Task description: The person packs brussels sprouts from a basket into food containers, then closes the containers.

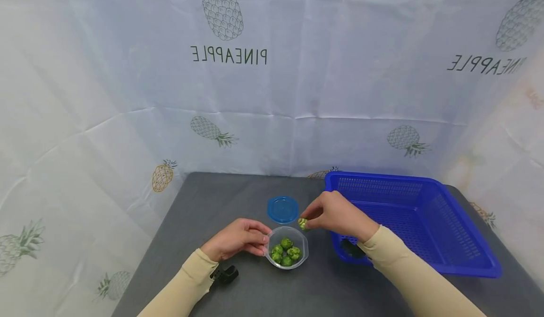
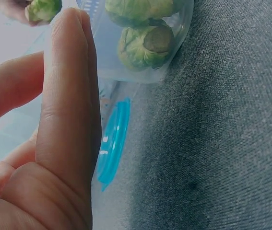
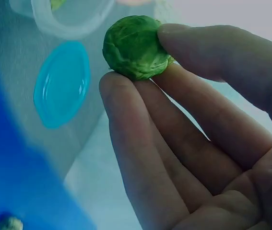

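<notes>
Your right hand [image 1: 335, 213] pinches a Brussels sprout [image 3: 135, 47] between thumb and fingertips, just above the far rim of the clear tub [image 1: 287, 254]; it looks light, firm and round, so it may roll unless you grip across its middle. Your left hand [image 1: 235, 239] curls round the tub's near side, steadying it, though how tightly I cannot quite tell; four sprouts [image 1: 285, 251] lie inside, the blue lid [image 1: 282, 209] just behind, the blue basket [image 1: 459, 222] to your right on the grey table [image 1: 204, 213].

A small round green Brussels sprout [image 3: 135, 46], leaves tightly wrapped, is pinched aloft just above the rim of a clear round plastic container [image 1: 287, 253], which stands upright on the table holding several more green sprouts [image 1: 285, 252]
</notes>
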Demonstrator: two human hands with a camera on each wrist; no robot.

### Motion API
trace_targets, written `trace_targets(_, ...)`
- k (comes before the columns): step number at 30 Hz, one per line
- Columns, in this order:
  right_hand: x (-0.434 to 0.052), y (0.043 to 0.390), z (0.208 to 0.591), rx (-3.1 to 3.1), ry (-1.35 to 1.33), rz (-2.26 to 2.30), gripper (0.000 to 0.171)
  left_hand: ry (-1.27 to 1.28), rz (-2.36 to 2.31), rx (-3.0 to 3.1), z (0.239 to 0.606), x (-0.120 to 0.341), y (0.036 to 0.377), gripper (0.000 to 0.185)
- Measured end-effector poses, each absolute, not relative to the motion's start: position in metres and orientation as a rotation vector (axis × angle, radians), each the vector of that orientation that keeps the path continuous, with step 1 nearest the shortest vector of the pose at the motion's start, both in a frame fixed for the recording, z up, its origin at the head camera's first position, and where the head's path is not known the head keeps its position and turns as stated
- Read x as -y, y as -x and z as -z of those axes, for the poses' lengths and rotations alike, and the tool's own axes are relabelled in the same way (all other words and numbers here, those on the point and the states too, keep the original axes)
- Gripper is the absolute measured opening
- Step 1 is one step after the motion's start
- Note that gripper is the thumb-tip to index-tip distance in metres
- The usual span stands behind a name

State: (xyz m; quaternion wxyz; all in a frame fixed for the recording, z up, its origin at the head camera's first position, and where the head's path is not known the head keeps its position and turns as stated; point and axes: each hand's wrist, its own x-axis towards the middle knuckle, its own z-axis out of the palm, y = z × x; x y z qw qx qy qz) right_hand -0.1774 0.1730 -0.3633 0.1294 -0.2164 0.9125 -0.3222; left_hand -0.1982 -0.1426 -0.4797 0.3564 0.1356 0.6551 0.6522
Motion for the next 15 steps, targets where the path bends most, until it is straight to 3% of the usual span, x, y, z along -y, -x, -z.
trace_targets(15,-0.098,0.179,0.395,-2.688,0.894,0.638,0.014,-0.397,-1.693,-1.647,0.48,0.147,0.199,0.045)
